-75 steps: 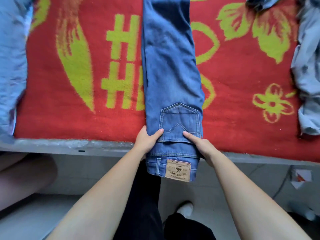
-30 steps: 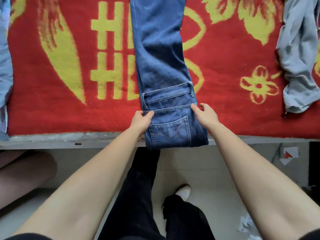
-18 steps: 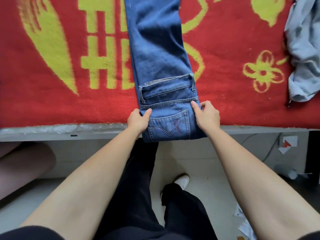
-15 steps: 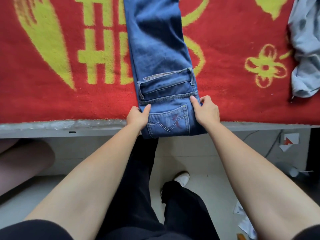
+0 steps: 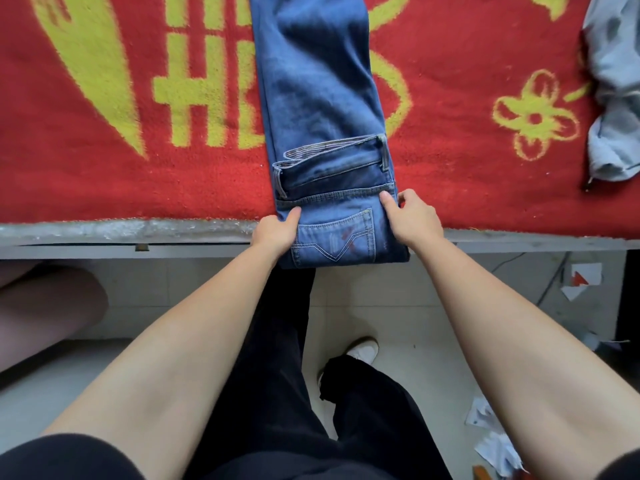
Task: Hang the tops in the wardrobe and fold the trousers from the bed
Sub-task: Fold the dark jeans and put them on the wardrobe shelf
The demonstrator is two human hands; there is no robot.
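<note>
- At the near edge of the bed (image 5: 138,233), a pair of blue jeans (image 5: 318,98) lies lengthwise on a red-and-yellow blanket (image 5: 86,181), legs stacked and running toward the far side, out of the top of the frame.
- Its waistband (image 5: 332,154) end is doubled over onto the legs, and the fold, showing a back pocket (image 5: 334,237), slightly overhangs the near edge. The placement seems meant to keep the bundle narrow and square for the next fold.
- The left hand (image 5: 277,232) pinches the left side of the folded part, thumb on top. The right hand (image 5: 414,221) pinches the right side, thumb laid on the denim and fingers curled beside it.
- Both forearms reach forward almost straight, wrists over the bed's near edge, with the hands set opposite each other, apparently to hold the fold even.
- A crumpled grey garment (image 5: 613,98) lies near the right edge of the bed, well apart from the jeans; paper scraps litter the floor (image 5: 433,323) below.
</note>
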